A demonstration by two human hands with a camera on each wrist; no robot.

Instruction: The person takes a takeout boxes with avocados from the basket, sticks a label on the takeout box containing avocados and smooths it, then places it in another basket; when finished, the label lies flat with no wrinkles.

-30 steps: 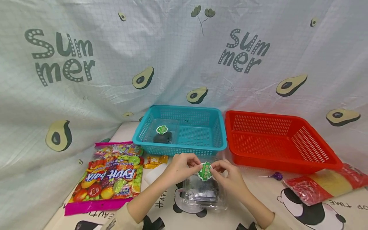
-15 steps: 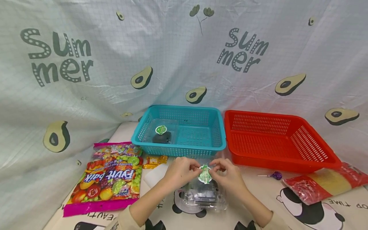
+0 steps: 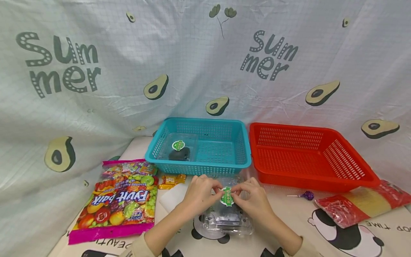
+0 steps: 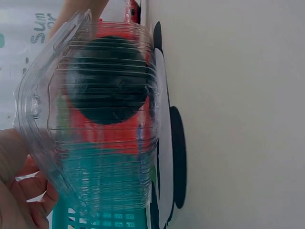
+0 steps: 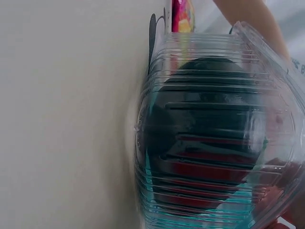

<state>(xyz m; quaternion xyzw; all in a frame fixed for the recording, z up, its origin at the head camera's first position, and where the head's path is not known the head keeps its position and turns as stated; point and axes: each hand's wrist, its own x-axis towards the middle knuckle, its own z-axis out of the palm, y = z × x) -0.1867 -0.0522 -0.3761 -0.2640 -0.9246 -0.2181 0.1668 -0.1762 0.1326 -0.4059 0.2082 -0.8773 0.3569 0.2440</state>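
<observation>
A clear plastic clamshell box (image 3: 224, 229) sits on the table in front of me. Inside it is a dark round object (image 4: 109, 78), seen through the ribbed sides in both wrist views; its kind is unclear. Over the lid, a green and white sticker (image 3: 227, 197) is stretched between my hands. My left hand (image 3: 199, 192) pinches its left edge with thumb and finger, while the right edge is pinched by my right hand (image 3: 254, 200). Whether the sticker touches the lid cannot be told. Each wrist view shows the box from its side, partly covering the fingers.
Behind the box stand a blue basket (image 3: 199, 166), holding another stickered clear box (image 3: 165, 144), and a red basket (image 3: 298, 182). A fruit candy bag (image 3: 118, 205), an orange wrapped snack (image 3: 171, 181) and white paper (image 3: 170, 198) lie left. Right are a lollipop (image 3: 307, 195) and a red-yellow packet (image 3: 369, 205).
Both hands have lowered the sticker slightly toward the box lid, and their fingers have drawn closer to its edges. The head view has shifted a little. The box stays in place.
</observation>
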